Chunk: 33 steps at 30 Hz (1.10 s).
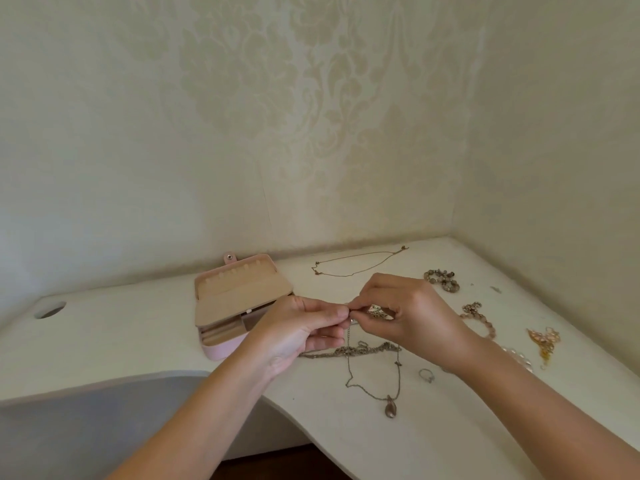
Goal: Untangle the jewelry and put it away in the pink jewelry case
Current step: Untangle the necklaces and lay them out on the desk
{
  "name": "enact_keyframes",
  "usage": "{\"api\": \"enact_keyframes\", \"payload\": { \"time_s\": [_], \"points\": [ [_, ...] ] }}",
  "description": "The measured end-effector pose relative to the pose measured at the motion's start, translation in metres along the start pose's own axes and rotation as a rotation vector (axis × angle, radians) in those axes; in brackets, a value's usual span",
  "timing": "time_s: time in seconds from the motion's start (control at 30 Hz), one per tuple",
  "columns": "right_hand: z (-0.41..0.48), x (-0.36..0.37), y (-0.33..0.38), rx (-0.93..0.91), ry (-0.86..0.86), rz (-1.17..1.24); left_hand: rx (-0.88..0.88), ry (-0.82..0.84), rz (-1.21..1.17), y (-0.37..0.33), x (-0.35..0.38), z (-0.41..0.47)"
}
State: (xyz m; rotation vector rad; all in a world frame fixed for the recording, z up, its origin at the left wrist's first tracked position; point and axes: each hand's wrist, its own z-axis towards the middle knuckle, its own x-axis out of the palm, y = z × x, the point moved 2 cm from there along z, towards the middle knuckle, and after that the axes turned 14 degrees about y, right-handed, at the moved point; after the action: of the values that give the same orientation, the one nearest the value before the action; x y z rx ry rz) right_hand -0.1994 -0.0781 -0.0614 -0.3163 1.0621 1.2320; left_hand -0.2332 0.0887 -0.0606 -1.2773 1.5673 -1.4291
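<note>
Left hand [301,332]: fingers pinching thin metal chain with one brown teardrop pendant [390,409]
Right hand [405,313]: fingers pinching same chain
Case: one open pink jewelry case [225,306] on white tabletop [138,341]

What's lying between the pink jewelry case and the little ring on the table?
In the head view, the left hand and a tangle of chains lie between case and ring.

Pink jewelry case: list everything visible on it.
The pink jewelry case lies open on the white desk, lid leaning back toward the wall, snap tab on top. Pink leather-like shell, beige soft lining, a row of notches in the lid, divided compartments in the base. The left hand hides its right corner; contact unclear.
</note>
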Motion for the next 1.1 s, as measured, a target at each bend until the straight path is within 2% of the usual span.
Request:
{"api": "enact_keyframes", "payload": {
  "time_s": [0.2, 0.57, 0.83, 1.0, 1.1],
  "points": [
    [-0.002, 0.010, 0.002, 0.026, -0.081, -0.105, 0.017, -0.048, -0.030, 0.003, 0.001, 0.000],
    [0.000, 0.011, 0.004, 0.045, -0.249, -0.043, 0.130, -0.111, -0.128, 0.001, 0.011, -0.006],
    [0.000, 0.002, 0.007, 0.014, -0.283, 0.007, 0.124, -0.042, -0.066, -0.011, 0.014, -0.010],
    [-0.003, -0.011, 0.009, 0.058, -0.264, 0.243, 0.170, -0.043, 0.174, -0.028, 0.010, -0.017],
    [-0.003, -0.018, 0.008, 0.152, -0.206, 0.468, 0.152, -0.169, 0.519, -0.039, 0.012, -0.021]
  ]
}}
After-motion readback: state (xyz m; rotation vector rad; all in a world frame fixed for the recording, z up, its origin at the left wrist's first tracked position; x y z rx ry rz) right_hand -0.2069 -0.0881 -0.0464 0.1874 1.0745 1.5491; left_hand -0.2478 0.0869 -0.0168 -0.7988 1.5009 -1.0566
